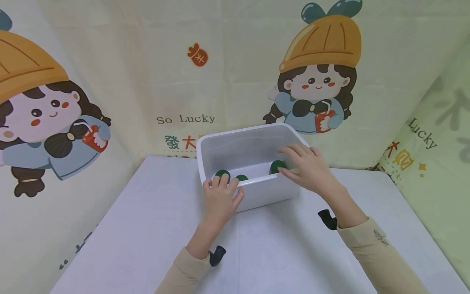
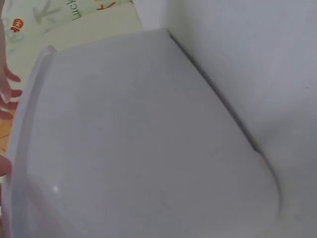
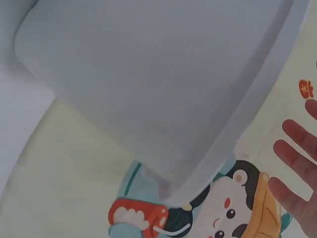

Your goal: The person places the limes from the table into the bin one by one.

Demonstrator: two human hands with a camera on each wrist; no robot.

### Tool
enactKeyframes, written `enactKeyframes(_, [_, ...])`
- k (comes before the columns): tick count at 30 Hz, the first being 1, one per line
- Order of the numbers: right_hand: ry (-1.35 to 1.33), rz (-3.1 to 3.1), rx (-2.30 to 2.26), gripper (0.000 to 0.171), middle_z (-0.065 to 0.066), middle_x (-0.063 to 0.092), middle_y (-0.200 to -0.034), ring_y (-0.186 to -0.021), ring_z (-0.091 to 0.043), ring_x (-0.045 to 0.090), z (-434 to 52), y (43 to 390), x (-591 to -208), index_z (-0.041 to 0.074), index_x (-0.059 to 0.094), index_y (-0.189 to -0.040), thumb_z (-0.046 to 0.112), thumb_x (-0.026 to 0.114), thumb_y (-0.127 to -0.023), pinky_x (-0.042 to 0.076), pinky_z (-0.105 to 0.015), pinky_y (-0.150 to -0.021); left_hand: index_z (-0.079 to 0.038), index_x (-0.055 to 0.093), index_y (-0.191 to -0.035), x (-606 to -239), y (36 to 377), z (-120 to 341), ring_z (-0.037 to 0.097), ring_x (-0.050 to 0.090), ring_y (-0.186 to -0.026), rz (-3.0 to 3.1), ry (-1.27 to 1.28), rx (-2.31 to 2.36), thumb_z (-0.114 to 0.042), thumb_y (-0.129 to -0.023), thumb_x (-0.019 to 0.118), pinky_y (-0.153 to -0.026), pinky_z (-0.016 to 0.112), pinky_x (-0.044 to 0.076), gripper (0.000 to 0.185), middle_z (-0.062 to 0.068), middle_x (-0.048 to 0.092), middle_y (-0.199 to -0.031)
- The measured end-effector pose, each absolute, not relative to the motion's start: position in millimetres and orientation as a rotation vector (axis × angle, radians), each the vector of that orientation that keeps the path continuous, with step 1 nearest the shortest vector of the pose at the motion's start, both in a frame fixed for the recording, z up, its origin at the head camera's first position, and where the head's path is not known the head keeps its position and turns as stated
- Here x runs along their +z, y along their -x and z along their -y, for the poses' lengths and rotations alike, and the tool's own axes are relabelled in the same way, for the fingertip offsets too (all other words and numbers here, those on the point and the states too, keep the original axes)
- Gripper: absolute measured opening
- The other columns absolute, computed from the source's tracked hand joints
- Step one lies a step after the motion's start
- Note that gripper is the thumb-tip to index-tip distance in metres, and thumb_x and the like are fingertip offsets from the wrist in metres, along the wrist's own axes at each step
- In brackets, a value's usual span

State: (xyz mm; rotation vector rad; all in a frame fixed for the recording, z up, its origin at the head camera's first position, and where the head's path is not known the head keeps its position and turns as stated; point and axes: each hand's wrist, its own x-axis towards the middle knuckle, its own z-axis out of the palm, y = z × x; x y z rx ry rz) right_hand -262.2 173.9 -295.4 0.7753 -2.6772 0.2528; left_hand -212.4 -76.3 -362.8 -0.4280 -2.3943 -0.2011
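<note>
A white plastic bin (image 1: 264, 192) stands on the table with its open top facing up. Inside it are three green balls: one ball (image 1: 222, 174) at the left, another ball (image 1: 242, 178) partly hidden by the near wall, and a third ball (image 1: 277, 166) at the right. At the bin's near left rim is my left hand (image 1: 220, 202), fingertips over the edge close to the left ball, thumb apart. My right hand (image 1: 308, 167) is over the bin's right end, near the right ball. Its fingers (image 3: 294, 153) are spread in the right wrist view, with nothing held.
The white table (image 1: 158, 237) extends around the bin. Behind it hangs a cream cloth (image 1: 242, 81) printed with cartoon figures and lettering, which also lines both sides. Black straps (image 1: 217, 256) show by the cuffs of the beige sleeves.
</note>
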Motion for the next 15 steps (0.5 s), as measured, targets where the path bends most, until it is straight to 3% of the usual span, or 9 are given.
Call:
enactKeyframes(8, [-0.688,2.658,0.257,0.054,-0.014,0.048,-0.122,-0.115,-0.034,0.041,-202,245,-288,0.011,0.048,-0.126,0.033,0.067,-0.08,0.026,-0.054,-0.095,-0.014,0.06,-0.105,-338,203,82,0.022,0.044,-0.089,2.681,0.466,-0.37,-0.032,-0.088,0.052,-0.079,0.043,0.031,0.026,0.003,0.053,-0.091])
enactKeyframes(15, [-0.538,2.685,0.28,0.059,-0.018,0.042,-0.126,-0.117,-0.039,0.036,-232,230,-278,0.01,0.042,-0.13,0.03,0.066,-0.08,0.023,-0.058,-0.096,-0.01,0.049,-0.127,-310,200,101,0.025,0.048,-0.108,2.803,0.531,-0.532,-0.039,-0.089,0.052,-0.092,0.044,0.032,0.048,0.007,0.054,-0.116])
